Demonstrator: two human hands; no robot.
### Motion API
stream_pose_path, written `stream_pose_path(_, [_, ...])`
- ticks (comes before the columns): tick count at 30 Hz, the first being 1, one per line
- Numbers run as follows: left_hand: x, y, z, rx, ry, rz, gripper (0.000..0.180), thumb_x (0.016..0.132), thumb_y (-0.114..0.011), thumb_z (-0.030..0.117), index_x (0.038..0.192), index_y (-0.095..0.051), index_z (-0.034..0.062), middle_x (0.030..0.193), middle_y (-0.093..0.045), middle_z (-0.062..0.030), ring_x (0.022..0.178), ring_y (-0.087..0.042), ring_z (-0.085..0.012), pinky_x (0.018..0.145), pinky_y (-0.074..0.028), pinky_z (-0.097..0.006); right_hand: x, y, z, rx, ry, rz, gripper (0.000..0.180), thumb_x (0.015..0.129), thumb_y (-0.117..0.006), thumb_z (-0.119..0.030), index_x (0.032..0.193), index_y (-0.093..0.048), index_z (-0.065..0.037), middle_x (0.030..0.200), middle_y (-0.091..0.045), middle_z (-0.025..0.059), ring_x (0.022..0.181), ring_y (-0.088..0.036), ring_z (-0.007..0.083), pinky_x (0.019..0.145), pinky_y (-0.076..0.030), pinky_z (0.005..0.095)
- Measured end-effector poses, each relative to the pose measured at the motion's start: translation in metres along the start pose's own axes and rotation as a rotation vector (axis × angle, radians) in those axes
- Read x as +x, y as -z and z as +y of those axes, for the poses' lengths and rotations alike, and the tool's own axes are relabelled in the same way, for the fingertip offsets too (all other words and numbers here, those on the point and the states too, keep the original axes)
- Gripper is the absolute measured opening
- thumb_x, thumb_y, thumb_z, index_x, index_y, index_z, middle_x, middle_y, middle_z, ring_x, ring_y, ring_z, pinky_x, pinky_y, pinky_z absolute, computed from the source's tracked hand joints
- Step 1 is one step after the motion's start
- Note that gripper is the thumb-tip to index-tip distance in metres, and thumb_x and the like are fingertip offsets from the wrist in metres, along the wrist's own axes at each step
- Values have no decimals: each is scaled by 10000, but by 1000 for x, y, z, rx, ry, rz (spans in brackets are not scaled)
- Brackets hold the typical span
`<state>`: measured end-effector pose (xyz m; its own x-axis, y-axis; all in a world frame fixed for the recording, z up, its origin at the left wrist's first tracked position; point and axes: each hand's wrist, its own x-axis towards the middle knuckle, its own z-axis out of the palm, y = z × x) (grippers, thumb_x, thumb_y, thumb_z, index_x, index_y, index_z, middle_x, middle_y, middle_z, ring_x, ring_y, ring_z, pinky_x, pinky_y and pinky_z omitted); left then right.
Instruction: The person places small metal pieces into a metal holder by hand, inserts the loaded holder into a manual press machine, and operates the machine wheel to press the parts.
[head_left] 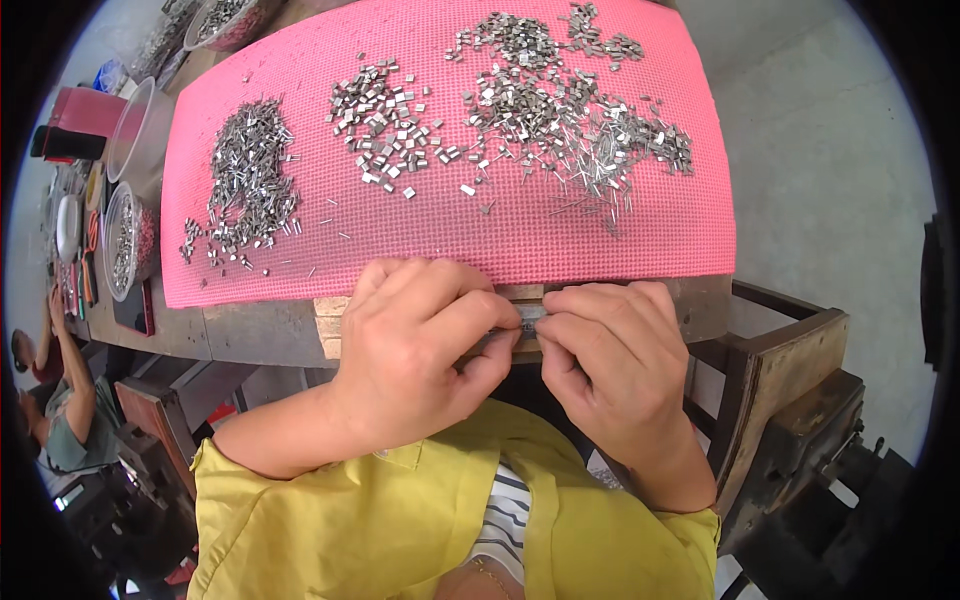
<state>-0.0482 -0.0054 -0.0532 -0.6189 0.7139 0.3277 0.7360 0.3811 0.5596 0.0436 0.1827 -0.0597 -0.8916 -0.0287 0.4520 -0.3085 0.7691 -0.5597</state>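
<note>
- Both hands meet at the near edge of the bench. Left hand [415, 345] is curled, fingers pressed together, thumb and forefinger pinching one end of a small metal piece [528, 314]. Right hand [610, 360] mirrors it, fingertips bunched and closed on the other end.
- The piece sits between the two pinches, just over the wooden bench edge [335, 325] and right at the near border of the pink mat [450, 235]. Its exact shape is hidden by the fingers.
- Risk: the piece is tiny and held only at the fingertips. A slip would likely drop it off the bench edge into the lap or to the floor, not onto the mat.
- Risk: fingertips crowd each other; a sharp pin end could prick skin if the grip shifts.
- Mid-mat: left pile of metal parts [250, 180], middle pile of blocky parts [385, 125], right pile with long pins [570, 120]. Strays lie between piles, so the kinds could mix if brushed by a wrist.
- Far left: clear bowls of parts [125, 240] near the mat's edge; an elbow knock could spill them.
- A second person [60, 400] sits low at left, well apart.
</note>
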Motion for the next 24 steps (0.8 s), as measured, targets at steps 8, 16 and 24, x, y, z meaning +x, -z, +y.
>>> stream_pose_path(8, [-5,8,-7,-52,-57,40,298,691,-793,19,978,-776,95,954,-707,-50,807,-647,-223,718,-452,-343,18,16,-8,-33,-7,-163,233,769,-750,-26,999,-710,-20,1009,-703,82,898,-674,246,803,-454,404])
stream_pose_path(16, [-23,58,-52,101,153,313,295,775,-791,11,1067,-778,55,1005,-718,-100,863,-668,-271,775,-506,-359,63,-15,12,-51,22,-85,174,801,-772,-54,964,-710,-66,915,-651,61,902,-617,266,818,-433,413])
stream_pose_path(24, [-38,88,-85,383,184,255,235,751,-832,59,977,-785,102,962,-706,-53,947,-647,-273,837,-503,-404,82,-23,17,-214,73,-205,128,828,-765,-46,909,-670,-76,836,-639,77,841,-625,274,794,-422,409])
